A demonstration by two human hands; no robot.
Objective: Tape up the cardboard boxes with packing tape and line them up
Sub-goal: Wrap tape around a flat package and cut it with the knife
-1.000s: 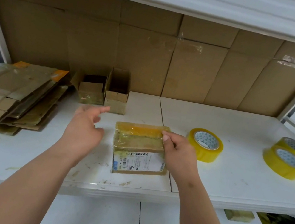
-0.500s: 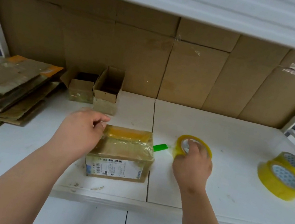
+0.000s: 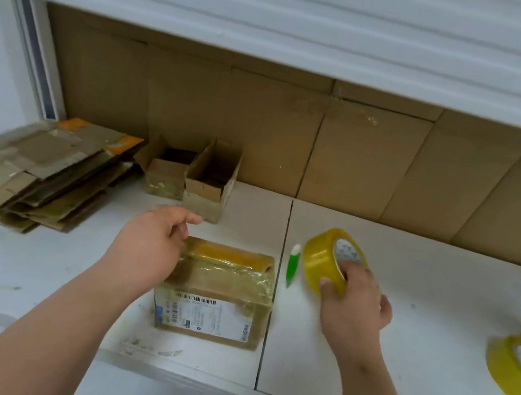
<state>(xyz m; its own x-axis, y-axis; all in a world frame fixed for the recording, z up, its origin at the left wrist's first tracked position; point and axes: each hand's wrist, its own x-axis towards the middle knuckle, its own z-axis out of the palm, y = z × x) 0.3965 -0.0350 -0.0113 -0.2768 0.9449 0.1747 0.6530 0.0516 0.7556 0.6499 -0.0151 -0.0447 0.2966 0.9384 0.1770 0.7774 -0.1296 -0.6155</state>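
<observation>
A small cardboard box (image 3: pixel 218 291), wrapped in yellowish tape with a white barcode label on its front, lies on the white shelf (image 3: pixel 428 282) near the front edge. My left hand (image 3: pixel 149 247) holds its left top corner, fingers curled over the far edge. Just right of the box, my right hand (image 3: pixel 354 308) grips a yellow roll of packing tape (image 3: pixel 328 261), lifted and tilted on edge, with fingers in the core and thumb on the outside. A green tab (image 3: pixel 292 265) at the tape's loose end hangs between roll and box.
Two small open cardboard boxes (image 3: pixel 209 181) stand at the back against the cardboard-lined wall. A pile of flattened cardboard (image 3: pixel 38 168) lies at the left. Two more yellow tape rolls (image 3: pixel 520 372) sit at the far right. An upper shelf overhangs.
My right hand left the box, took the tape roll and has now lifted and tilted it, the green tab showing. My left hand settled onto the box's left corner.
</observation>
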